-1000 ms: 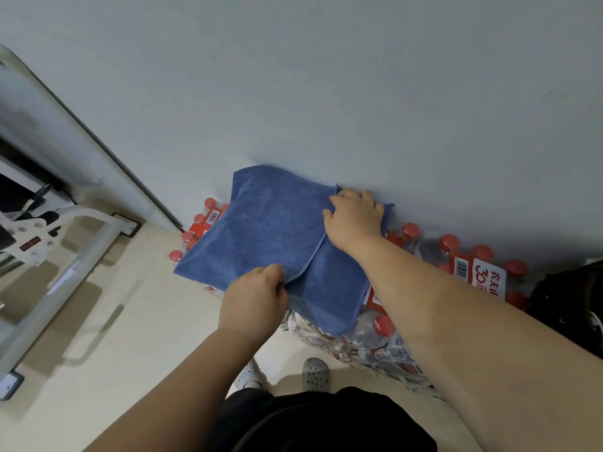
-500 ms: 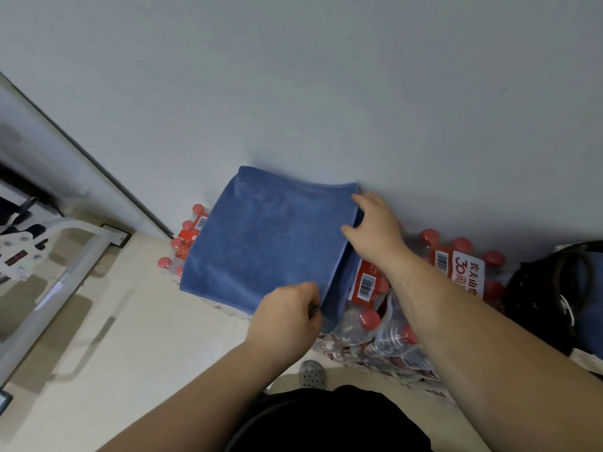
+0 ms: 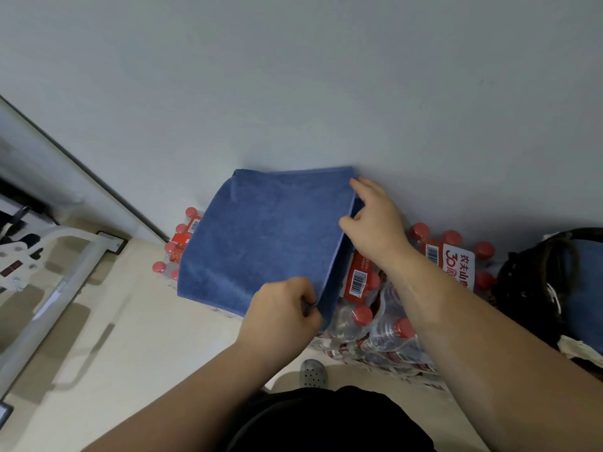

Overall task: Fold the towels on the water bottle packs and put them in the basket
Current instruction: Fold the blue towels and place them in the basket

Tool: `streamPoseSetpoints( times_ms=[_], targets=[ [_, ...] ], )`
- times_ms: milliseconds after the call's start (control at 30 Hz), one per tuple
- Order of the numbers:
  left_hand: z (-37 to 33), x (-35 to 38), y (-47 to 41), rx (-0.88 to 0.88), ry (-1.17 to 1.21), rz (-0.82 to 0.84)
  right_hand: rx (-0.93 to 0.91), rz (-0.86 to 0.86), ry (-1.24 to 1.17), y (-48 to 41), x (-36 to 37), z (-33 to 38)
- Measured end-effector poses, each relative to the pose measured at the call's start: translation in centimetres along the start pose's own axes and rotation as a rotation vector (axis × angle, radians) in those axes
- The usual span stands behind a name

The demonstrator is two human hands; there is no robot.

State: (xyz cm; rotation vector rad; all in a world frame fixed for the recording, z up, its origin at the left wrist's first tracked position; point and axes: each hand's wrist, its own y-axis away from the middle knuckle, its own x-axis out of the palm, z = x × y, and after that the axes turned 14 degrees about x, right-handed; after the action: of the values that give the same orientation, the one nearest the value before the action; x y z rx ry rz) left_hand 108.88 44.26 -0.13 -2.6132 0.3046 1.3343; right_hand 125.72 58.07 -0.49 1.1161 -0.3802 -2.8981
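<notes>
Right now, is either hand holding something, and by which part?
Both hold the blue towel by its right edge: the left hand pinches the near corner, and the right hand pinches the far end by the wall.

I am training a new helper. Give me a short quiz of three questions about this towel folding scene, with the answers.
1. True or false: the blue towel lies on the floor.
2. Which hand pinches the towel's near corner? A) left B) right C) neither
3. Fill in: the caps of the water bottle packs are ___.
Key: 1 false, it lies on the packs. 2 A, the left hand; the right hand is at the far edge. 3 red.
</notes>
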Motion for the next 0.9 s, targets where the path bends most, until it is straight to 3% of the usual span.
streamPoseSetpoints(
  times_ms=[100, 233, 333, 433, 567, 667, 767, 900],
  targets=[
    [-0.8, 1.1, -0.3, -0.006, 0.007, 0.063, 0.033, -0.014, 0.023, 0.0, 0.0, -0.7],
    [-0.3, 3.3, -0.9, -0.055, -0.02, 0.251, 0.038, 0.102, 0.214, 0.0, 1.0, -2.5],
    [0.1, 3.6, -1.2, -0.069, -0.051, 0.304, 0.044, -0.021, 0.405, 0.4, 1.7, -2.8],
    [1.0, 2.4, -1.4, -0.002, -0.116, 0.154, -0.051, -0.14, 0.534, 1.8, 2.9, -1.4],
    [5.2, -0.4, -2.2, 0.074, -0.332, -0.131, -0.092, 0.039, 0.623, 2.7, 5.8, 0.7],
    [9.2, -2.8, -2.9, -0.014, -0.52, 0.03, 0.004, 0.112, 0.644, 2.6, 8.2, 1.2],
    [12.7, -3.6, -2.1, -0.055, -0.559, 0.294, 0.061, 0.047, 0.688, 2.8, 9.5, 0.4],
    [14.3, -3.2, 0.2, 0.007, -0.488, 0.356, 0.055, -0.021, 0.735, 3.1, 9.9, -0.4]
  ],
)
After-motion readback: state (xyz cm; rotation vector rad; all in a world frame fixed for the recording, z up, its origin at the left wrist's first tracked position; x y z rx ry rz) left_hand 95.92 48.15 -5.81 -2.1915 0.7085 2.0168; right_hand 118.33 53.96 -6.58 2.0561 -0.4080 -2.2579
